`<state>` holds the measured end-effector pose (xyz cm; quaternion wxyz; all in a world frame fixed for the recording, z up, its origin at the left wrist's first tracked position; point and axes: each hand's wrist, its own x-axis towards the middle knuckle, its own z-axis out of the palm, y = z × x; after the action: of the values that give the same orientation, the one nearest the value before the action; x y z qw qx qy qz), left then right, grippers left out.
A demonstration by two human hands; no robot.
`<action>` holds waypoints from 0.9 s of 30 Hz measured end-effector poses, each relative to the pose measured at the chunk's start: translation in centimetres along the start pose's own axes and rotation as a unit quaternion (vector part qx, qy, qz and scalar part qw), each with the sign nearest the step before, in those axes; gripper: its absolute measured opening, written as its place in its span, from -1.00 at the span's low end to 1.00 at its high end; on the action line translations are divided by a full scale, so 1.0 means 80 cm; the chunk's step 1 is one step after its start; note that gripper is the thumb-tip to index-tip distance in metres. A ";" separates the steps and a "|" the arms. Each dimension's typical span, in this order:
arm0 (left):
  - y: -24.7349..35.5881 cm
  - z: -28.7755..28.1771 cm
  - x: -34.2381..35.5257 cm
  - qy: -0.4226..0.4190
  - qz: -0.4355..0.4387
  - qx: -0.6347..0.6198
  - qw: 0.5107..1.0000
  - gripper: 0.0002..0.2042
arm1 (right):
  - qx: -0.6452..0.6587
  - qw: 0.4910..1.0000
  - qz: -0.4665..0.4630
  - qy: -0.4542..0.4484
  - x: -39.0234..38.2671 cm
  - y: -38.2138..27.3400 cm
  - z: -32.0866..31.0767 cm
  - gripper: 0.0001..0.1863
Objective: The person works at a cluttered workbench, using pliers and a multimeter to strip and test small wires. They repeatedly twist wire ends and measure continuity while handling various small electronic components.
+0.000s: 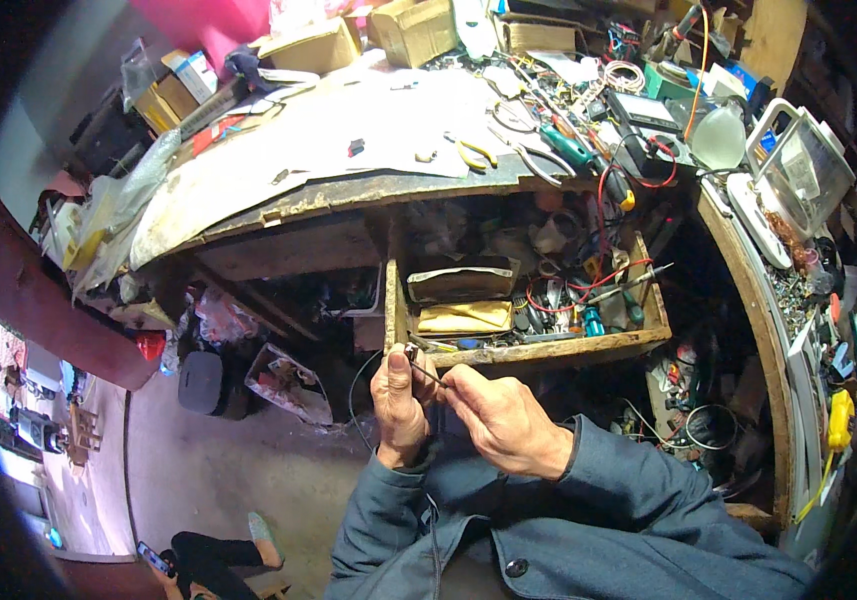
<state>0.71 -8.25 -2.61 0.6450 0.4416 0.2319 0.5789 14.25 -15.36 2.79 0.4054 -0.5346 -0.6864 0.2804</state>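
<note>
Left hand (398, 395) and right hand (493, 415) pinch thin dark metal rod (426, 373) over open wooden drawer (538, 350); a slip risks dropping it into clutter.

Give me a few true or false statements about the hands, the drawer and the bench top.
1. Both hands, left hand and right hand, meet on a thin dark rod. True.
2. The wooden drawer is pushed shut. False: it stands pulled open, full of tools.
3. Yellow-handled pliers lie on the bench top. True.
4. The hands work above the bench top. False: they are below it, in front of the drawer.
</note>
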 end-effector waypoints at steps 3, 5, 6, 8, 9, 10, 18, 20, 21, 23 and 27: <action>-0.011 0.000 0.000 0.022 0.015 0.020 0.999 -0.56 | -0.032 0.999 0.017 -0.002 0.001 0.000 0.000 -0.91; -0.015 0.001 0.000 0.029 0.010 0.052 0.998 -0.55 | -0.050 0.998 0.026 0.002 0.000 0.000 0.001 -0.93; -0.016 0.001 0.000 0.033 0.008 0.067 0.997 -0.54 | -0.060 0.998 0.030 0.003 0.000 0.000 0.002 -0.94; -0.014 0.005 -0.001 0.042 0.005 0.091 0.995 -0.53 | -0.052 0.998 0.035 0.013 0.001 -0.002 0.008 -0.93; -0.013 0.006 0.001 0.047 0.009 0.101 0.994 -0.53 | -0.049 0.998 0.037 0.018 0.002 -0.003 0.012 -0.92; -0.013 0.007 0.002 0.051 0.014 0.111 0.992 -0.53 | -0.030 0.999 0.036 0.026 0.003 -0.001 0.017 -0.91; -0.013 -0.008 0.003 0.049 -0.041 0.011 0.998 -0.55 | -0.015 1.000 -0.016 0.003 0.023 0.007 0.005 -0.80; -0.008 -0.012 0.006 0.044 -0.075 -0.019 0.996 -0.51 | -0.028 0.998 -0.003 -0.053 0.033 0.001 -0.017 -0.89; -0.006 -0.009 0.005 0.043 -0.076 0.002 0.996 -0.51 | -0.032 0.998 -0.004 -0.052 0.034 0.001 -0.020 -0.94; -0.003 -0.009 0.007 0.015 -0.076 0.012 0.997 -0.51 | -0.012 0.999 -0.007 -0.043 0.032 0.001 -0.020 -0.94; -0.004 -0.016 0.009 -0.023 -0.048 0.034 0.998 -0.55 | 0.025 0.999 -0.007 -0.026 0.025 0.013 -0.006 -0.76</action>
<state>0.01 -7.17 -3.32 0.6621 0.4647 0.2570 0.5288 14.95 -13.19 2.71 0.4024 -0.5123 -0.6933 0.3081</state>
